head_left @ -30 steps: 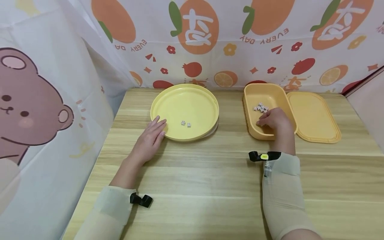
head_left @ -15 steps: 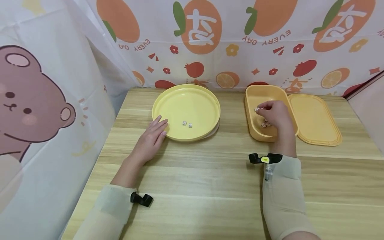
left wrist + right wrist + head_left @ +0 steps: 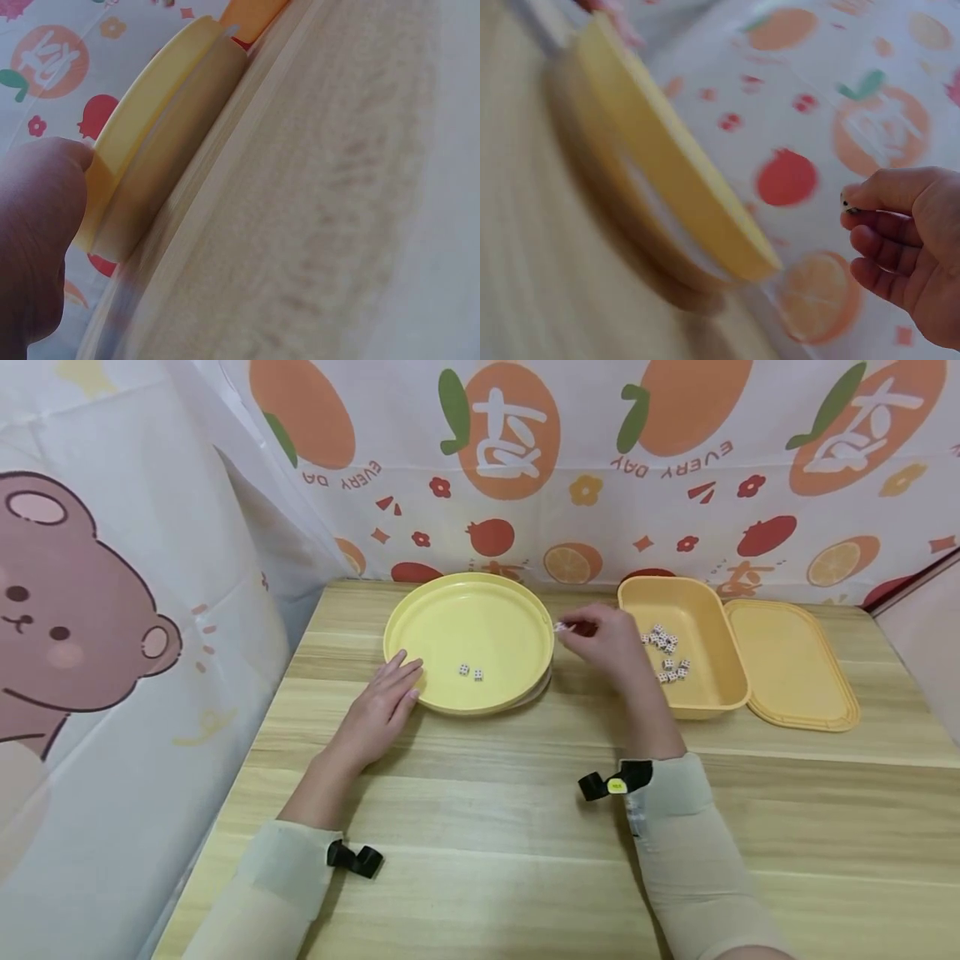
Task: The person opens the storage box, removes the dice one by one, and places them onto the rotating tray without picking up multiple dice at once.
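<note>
Between thumb and fingertips my right hand [image 3: 604,642] pinches a small white die [image 3: 847,204] with dark pips. That hand is raised between the round yellow tray [image 3: 480,618] and the orange-yellow box [image 3: 712,647], its fingertips right at the tray's right rim. Two dice [image 3: 471,672] lie on the tray's floor, towards its front. My left hand [image 3: 381,706] rests with extended fingers on the tray's left front rim. Inside the box several more dice [image 3: 663,639] lie in loose groups. In the left wrist view the thumb [image 3: 75,155] meets the tray's side.
A flat orange-yellow lid [image 3: 795,664] lies to the right of the box, against its side. Under the tray is a pale round base [image 3: 176,135]. Behind the wooden table [image 3: 480,827] hangs a fruit-print curtain [image 3: 585,518], with a bear-print sheet [image 3: 217,693] on the left.
My right hand has come up out of the box with a die and moved left to the tray's rim. My left hand stays on the tray.
</note>
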A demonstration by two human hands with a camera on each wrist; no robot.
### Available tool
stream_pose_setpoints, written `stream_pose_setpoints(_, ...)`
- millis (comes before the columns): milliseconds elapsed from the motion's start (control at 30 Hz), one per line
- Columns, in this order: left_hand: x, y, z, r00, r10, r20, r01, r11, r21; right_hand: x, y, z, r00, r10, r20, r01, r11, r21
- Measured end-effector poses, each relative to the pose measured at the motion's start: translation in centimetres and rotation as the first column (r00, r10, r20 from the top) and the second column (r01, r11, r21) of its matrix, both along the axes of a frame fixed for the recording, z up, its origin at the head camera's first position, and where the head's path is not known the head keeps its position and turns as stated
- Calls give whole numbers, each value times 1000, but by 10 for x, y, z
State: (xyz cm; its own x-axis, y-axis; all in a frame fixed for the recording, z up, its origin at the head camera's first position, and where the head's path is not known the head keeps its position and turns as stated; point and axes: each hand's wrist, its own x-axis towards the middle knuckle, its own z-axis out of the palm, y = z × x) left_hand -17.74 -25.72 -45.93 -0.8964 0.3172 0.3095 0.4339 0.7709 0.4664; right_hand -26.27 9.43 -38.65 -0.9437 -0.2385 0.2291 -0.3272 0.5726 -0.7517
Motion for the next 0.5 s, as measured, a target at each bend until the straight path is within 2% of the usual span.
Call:
stream_pose_setpoints(133, 1, -1, 2, 1000, 7, 11, -7, 1000, -4, 0, -32, -13, 991, 132, -36, -131, 991, 40)
stream_pose_setpoints(267, 1, -1, 3, 1000, 10, 18, -9, 1000, -7, 1, -57, -28, 974, 227, -19, -224, 970, 90)
stream_pose_setpoints(400, 2, -1, 5, 1000, 9, 29, -9, 1000, -10, 3, -75, -37, 965, 261, 20, -261, 953, 152)
stream_pose_setpoints(500, 2, -1, 7, 1000, 9, 21, -9, 1000, -12, 3, -84, -38, 969, 245, 31, -246, 947, 208)
